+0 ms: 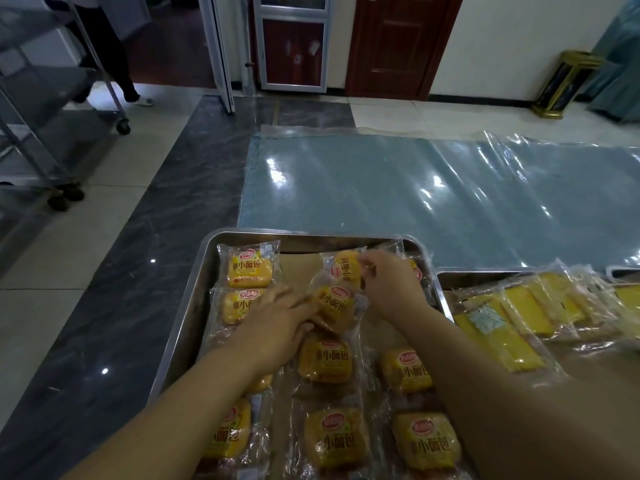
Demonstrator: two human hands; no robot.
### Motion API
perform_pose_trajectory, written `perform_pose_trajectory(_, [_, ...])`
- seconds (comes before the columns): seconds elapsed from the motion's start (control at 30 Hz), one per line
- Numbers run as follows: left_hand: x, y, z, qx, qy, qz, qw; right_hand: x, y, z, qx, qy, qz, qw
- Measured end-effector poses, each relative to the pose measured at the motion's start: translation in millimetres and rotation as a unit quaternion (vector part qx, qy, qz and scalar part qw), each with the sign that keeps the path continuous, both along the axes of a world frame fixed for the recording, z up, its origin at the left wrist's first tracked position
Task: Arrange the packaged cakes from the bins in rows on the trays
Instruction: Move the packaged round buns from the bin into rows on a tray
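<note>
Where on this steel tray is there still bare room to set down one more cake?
Bare paper liner shows at the far end of the tray, between the top-left cake and the top-middle cake pinched by the right hand. The near rows are crowded, wrappers touching.

Bare left hand [277, 323], bare right hand [391, 287]

Yellow packaged cakes [325, 362] in clear wrappers lie flat in rows on the steel tray [194, 299]; two tilted cakes [334, 304] overlap at its far middle.
</note>
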State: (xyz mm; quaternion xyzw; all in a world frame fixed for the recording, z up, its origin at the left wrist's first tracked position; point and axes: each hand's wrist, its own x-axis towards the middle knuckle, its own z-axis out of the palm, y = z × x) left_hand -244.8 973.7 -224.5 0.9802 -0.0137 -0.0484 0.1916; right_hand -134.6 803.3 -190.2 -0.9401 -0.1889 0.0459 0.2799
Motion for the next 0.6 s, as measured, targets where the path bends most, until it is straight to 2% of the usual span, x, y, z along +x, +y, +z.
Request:
perform_pose_trajectory(0.1, [2.7, -0.5, -3.7, 0.013, -0.002, 0.003, 1.0, 12.3, -4.8, -6.9, -0.041, 0.021, -0.066, 0.997])
perform_pose_trajectory(0.37, [3.9, -1.4, -0.2, 0.041, 0.001, -0.011, 0.999, 18.3, 12.4, -14.6, -0.145, 0.082, -0.065, 0.984])
perform_pose_trajectory(0.6, [3.7, 0.8, 6.6, 0.033, 0.016, 0.006, 0.999, 19.2, 18.6, -15.9, -0.126, 0.102, -0.075, 0.984])
